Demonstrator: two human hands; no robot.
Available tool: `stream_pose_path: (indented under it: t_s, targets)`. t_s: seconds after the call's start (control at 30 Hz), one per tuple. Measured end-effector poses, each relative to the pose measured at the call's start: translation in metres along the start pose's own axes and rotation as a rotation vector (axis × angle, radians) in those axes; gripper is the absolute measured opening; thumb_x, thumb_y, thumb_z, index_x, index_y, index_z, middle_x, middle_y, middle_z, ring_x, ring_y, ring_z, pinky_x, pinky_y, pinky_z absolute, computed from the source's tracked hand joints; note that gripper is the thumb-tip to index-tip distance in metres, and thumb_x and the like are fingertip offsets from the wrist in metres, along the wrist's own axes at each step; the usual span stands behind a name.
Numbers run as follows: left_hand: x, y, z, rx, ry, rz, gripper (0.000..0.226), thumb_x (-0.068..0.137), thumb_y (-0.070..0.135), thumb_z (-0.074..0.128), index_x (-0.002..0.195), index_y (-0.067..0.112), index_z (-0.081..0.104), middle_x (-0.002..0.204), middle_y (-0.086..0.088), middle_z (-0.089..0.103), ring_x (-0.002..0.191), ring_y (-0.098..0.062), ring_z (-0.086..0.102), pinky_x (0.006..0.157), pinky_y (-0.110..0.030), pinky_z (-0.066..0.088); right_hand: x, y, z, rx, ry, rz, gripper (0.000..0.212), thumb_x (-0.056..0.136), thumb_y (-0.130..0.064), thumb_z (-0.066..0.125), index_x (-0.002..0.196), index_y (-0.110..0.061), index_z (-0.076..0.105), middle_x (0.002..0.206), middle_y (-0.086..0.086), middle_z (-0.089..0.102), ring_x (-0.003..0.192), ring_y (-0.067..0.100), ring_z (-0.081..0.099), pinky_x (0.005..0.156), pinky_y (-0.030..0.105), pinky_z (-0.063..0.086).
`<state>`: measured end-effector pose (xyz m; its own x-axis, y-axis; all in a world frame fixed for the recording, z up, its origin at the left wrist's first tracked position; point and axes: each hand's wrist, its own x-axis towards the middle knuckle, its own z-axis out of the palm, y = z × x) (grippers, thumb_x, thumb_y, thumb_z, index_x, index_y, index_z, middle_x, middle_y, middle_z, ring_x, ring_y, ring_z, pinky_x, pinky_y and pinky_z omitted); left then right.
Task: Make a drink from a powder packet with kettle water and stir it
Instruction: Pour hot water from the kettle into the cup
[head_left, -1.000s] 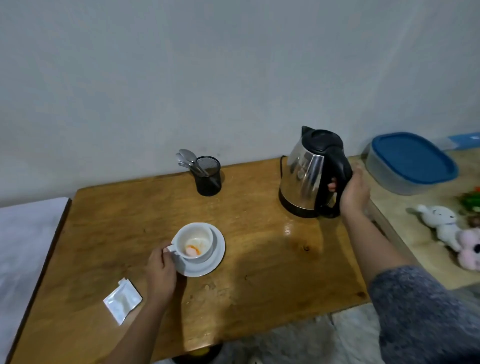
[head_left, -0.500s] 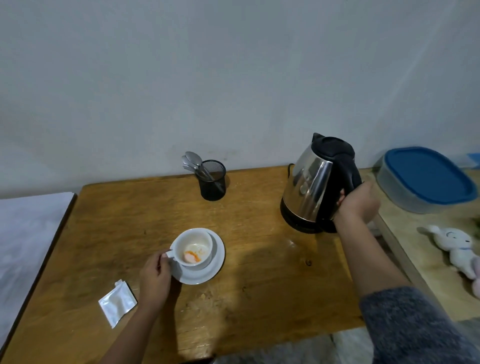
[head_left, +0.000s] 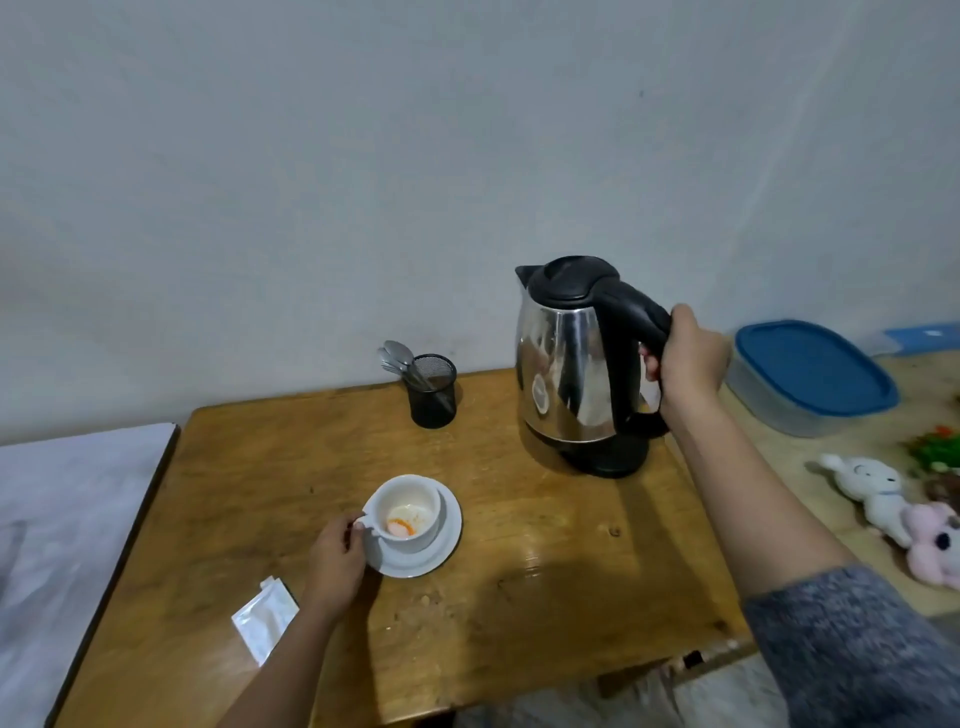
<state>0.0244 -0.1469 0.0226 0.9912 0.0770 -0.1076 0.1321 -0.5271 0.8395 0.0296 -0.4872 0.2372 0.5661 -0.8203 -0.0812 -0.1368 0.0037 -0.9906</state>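
A steel kettle (head_left: 563, 364) with a black lid hangs just above its black base (head_left: 605, 457) at the back right of the wooden table (head_left: 545, 571). My right hand (head_left: 688, 358) is closed around its black handle. A white cup (head_left: 410, 512) holding white and orange powder stands on a white saucer (head_left: 439, 545) near the table's middle. My left hand (head_left: 337, 558) pinches the cup's handle. An opened white powder packet (head_left: 265, 618) lies flat to the left of my left wrist.
A black mesh holder (head_left: 432, 389) with several spoons stands at the back by the wall. On the lighter counter to the right sit a blue-lidded container (head_left: 813, 376) and soft toys (head_left: 878, 493). A white surface (head_left: 62, 519) adjoins the table's left edge.
My right hand has lifted the kettle off its base and straightened it upright. My left hand stays on the cup's handle.
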Motion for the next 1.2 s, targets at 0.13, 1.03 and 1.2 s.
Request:
stream_pose_path:
  t_s: [0.13, 1.03, 1.2]
  targets:
    - [0.0, 0.001, -0.005, -0.011, -0.032, -0.003, 0.016, 0.093, 0.017, 0.046, 0.102, 0.016, 0.06, 0.103, -0.012, 0.064, 0.091, -0.025, 0.056, 0.075, -0.033, 0.04, -0.02, 0.011, 0.015, -0.062, -0.083, 0.015, 0.032, 0.08, -0.032, 0.045, 0.057, -0.013, 0.055, 0.041, 0.001, 0.054, 0.04, 0.019, 0.045, 0.046, 0.031, 0.036]
    - [0.006, 0.005, -0.007, 0.102, -0.128, 0.003, 0.027, 0.094, 0.013, 0.044, 0.118, 0.01, 0.054, 0.121, -0.014, 0.059, 0.107, -0.026, 0.053, 0.086, -0.032, 0.04, -0.071, 0.033, 0.064, -0.88, -0.459, -0.464, 0.046, 0.084, -0.031, 0.046, 0.041, -0.017, 0.036, 0.039, -0.005, 0.032, 0.039, 0.017, 0.031, 0.045, 0.025, 0.022]
    - [0.007, 0.007, -0.008, 0.14, -0.135, 0.0, 0.028, 0.094, 0.012, 0.043, 0.12, 0.009, 0.053, 0.123, -0.014, 0.058, 0.107, -0.025, 0.052, 0.085, -0.03, 0.039, -0.071, 0.033, 0.071, -0.958, -0.493, -0.506, 0.037, 0.081, -0.034, 0.044, 0.049, -0.015, 0.047, 0.048, 0.0, 0.047, 0.046, 0.02, 0.043, 0.052, 0.027, 0.035]
